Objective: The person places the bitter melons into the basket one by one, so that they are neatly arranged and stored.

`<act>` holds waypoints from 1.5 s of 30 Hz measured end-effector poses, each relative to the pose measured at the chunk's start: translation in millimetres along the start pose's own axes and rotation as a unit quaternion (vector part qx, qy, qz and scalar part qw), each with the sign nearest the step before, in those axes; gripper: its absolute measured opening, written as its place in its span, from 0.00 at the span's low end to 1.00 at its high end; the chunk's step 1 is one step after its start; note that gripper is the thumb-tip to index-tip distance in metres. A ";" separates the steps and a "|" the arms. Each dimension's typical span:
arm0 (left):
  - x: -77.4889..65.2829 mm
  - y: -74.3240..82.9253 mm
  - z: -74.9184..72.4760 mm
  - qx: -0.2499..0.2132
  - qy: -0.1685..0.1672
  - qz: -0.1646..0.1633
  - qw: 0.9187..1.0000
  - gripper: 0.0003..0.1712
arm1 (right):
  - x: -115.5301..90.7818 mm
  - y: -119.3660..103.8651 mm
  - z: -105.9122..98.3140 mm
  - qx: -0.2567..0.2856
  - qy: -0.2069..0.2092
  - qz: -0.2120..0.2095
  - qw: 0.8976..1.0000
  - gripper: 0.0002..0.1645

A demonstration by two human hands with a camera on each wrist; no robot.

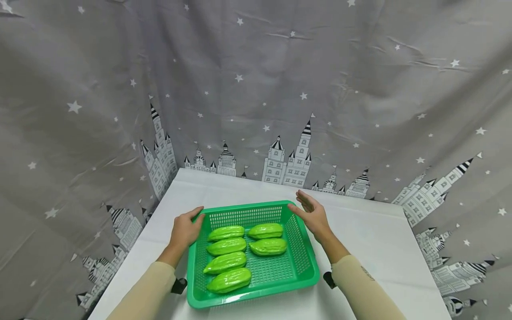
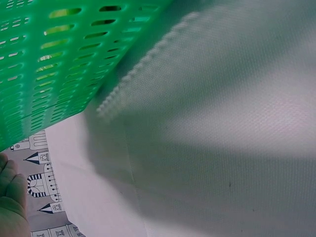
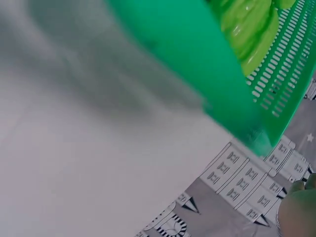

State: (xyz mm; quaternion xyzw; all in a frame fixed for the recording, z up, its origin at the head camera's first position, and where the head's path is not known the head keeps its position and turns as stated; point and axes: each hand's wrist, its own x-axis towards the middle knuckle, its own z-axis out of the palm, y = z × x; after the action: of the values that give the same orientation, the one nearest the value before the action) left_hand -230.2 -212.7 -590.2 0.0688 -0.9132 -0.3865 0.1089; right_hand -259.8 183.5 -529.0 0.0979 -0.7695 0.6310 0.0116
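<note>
A green plastic basket (image 1: 276,284) with slotted walls sits on the white table. Several glossy, bright green, ribbed vegetable-like pieces (image 1: 226,246) lie in it, in a longer column at left and a pair at right. My left hand (image 1: 186,229) grips the rim at the far left corner, thumb over the edge. At the far right corner, my right hand (image 1: 314,215) has its thumb at the rim and its fingers extended outside, with a gap between. Both wrist views catch only part of each hand, beside the basket wall (image 2: 54,64) and the basket corner (image 3: 237,108).
The white tabletop (image 1: 368,253) extends around the basket on both sides. Behind it hangs a grey curtain (image 1: 248,111) printed with stars and castles, meeting the table's back edge. Dark wrist straps (image 1: 178,286) show at the beige sleeves.
</note>
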 end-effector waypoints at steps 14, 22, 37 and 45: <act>-2.6 0.5 -0.3 0.007 0.003 0.011 1.000 0.23 | -22.2 -19.4 -32.9 -0.010 0.022 0.030 0.999 0.43; -0.5 -2.1 -0.7 0.012 -0.001 0.004 1.000 0.23 | -24.3 8.4 -56.7 -0.037 0.058 0.037 0.997 0.45; 1.4 0.5 -1.8 0.014 -0.001 0.003 1.000 0.24 | -45.2 9.7 -98.3 -0.072 0.090 0.044 0.992 0.46; 4.4 1.3 1.0 0.012 -0.004 0.009 1.000 0.24 | -58.2 14.5 -113.1 -0.075 0.112 0.066 0.989 0.48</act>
State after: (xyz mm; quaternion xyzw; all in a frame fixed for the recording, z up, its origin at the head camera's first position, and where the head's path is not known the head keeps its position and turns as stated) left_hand -234.8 -212.1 -589.3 0.0603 -0.9187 -0.3753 0.1075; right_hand -217.2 304.2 -528.2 -0.0252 -0.8131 0.5781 0.0634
